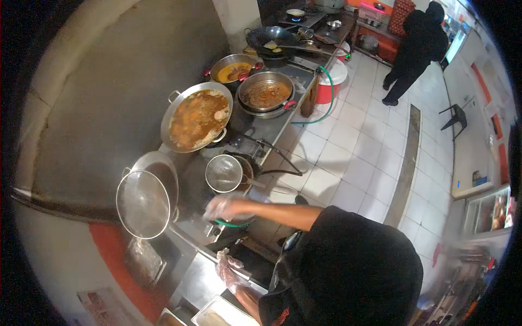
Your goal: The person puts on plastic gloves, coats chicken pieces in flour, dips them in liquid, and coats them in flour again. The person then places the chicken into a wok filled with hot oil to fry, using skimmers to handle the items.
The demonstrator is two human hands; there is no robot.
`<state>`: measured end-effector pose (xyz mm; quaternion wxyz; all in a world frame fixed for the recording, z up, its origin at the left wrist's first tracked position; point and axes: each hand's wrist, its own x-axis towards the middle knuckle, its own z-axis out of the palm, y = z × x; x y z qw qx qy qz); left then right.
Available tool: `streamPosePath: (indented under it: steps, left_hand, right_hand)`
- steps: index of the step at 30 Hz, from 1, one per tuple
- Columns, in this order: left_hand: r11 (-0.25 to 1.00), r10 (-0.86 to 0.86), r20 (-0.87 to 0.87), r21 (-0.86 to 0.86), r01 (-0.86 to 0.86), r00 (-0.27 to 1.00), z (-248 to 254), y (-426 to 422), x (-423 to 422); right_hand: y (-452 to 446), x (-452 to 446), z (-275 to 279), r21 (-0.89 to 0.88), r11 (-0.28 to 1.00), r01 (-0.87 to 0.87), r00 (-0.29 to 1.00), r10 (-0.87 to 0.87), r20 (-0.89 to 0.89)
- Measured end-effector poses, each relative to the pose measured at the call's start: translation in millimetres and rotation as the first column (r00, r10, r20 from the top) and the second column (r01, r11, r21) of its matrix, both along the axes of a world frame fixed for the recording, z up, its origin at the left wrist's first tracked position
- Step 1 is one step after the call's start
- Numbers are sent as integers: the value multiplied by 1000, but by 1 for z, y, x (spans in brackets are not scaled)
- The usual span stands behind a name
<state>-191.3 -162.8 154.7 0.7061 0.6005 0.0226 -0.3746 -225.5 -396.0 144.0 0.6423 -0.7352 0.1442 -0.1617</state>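
My left hand point(230, 273), in a clear plastic glove, is closed around the long handle point(198, 247) of a big round strainer point(143, 204). The strainer's mesh lies over the edge of a wide metal pan point(163, 165). My right hand point(224, 207), also gloved, is smeared by motion above a green-rimmed container point(236, 223); whether its fingers hold anything is unclear. Just beyond it, a smaller strainer point(224, 173) rests over a pot. A large wok point(198, 119) of bubbling oil with orange-brown pieces stands farther along the counter.
Pans of food point(265, 94) and a black wok point(272, 39) stand at the far end. A green hose point(333, 89) hangs near red-and-white buckets point(330, 81). Another person point(418, 49) in dark clothes is on the tiled floor point(348, 146). Metal trays point(223, 314) sit at the bottom.
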Motion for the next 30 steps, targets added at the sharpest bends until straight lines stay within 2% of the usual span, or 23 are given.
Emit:
streamPosePath:
  steps: [1,2,4,6,7,9,10,11,12,13,14,15,16,17,18,19,20,21,22,23,25,28,30]
  left_hand:
    - [1000,1,-10,0,-1,1000,-1,5,-1]
    - [999,2,-35,-33,-3,999,-2,7,-1]
    - [997,1,-24,-76,-3,1000,-2,13,-5]
    - [997,15,-24,-79,-17,1000,6,12,-10]
    - [996,23,-24,-81,-25,999,10,9,-12]
    - [999,12,-6,-43,-12,1000,15,3,-13]
    - [1000,22,10,5,-22,1000,19,7,-14]
    - [1000,21,122,17,-24,992,17,11,-15]
    - [995,96,51,-1,-96,994,-3,21,-15]
    - [997,36,211,-69,-22,977,8,23,-18]
    - [997,-44,111,-57,51,993,5,28,-7]
    - [997,-25,62,-76,29,998,17,26,-5]
    - [999,-39,131,3,38,991,12,29,2]
    - [999,39,-14,-21,-39,999,15,29,4]
    - [997,53,-35,-58,-55,998,18,31,5]
    - [993,72,-55,-94,-77,996,23,36,6]
    - [1000,14,2,25,-14,1000,24,36,11]
    - [1000,-7,27,-8,7,1000,25,38,16]
    - [1000,-1,49,2,1,999,24,43,24]
    - [1000,-3,76,14,2,997,26,43,26]
    - [999,39,50,-5,-39,998,28,50,34]
    - [998,47,1,-48,-47,999,32,53,54]
    - [996,39,-35,-73,-42,999,33,55,64]
  right_hand:
    - [-25,-14,-35,-148,973,180,973,-198,-121]
    - [-48,-41,-72,-395,864,313,873,-425,-238]
    - [-83,-91,-145,-372,920,126,724,-341,-599]
    - [-87,-103,-165,-469,880,68,628,-403,-666]
    - [-84,-106,-169,-69,983,172,597,-160,-786]
    - [-80,-107,-175,336,906,258,594,125,-794]
    - [-77,-104,-193,626,760,176,793,267,-547]
    - [-73,-98,-224,844,536,12,909,347,-233]
    - [-73,-92,-310,877,478,-54,965,251,-77]
    - [-63,-89,-272,830,554,66,955,205,-213]
    - [-51,-87,-223,767,615,183,926,154,-344]
    - [-45,-82,-225,614,753,236,912,46,-407]
    - [-40,-76,-224,426,854,297,880,-73,-469]
    - [-31,-79,-204,372,870,324,873,-124,-472]
    - [-22,-91,-189,311,883,350,863,-175,-473]
    - [-13,-104,-196,255,909,328,907,-228,-354]
    - [-15,-117,-208,206,929,308,940,-265,-214]
    - [-31,-139,-224,-210,975,70,938,-136,-318]
    - [-37,-151,-234,-561,798,-217,894,-69,-444]
    - [-31,-161,-211,-393,904,-169,891,-30,-453]
    - [-31,-166,-184,-219,966,-137,881,18,-473]
    - [-42,-96,-41,-485,874,21,937,-186,-294]
    - [-66,-24,12,-645,763,43,961,-208,-183]
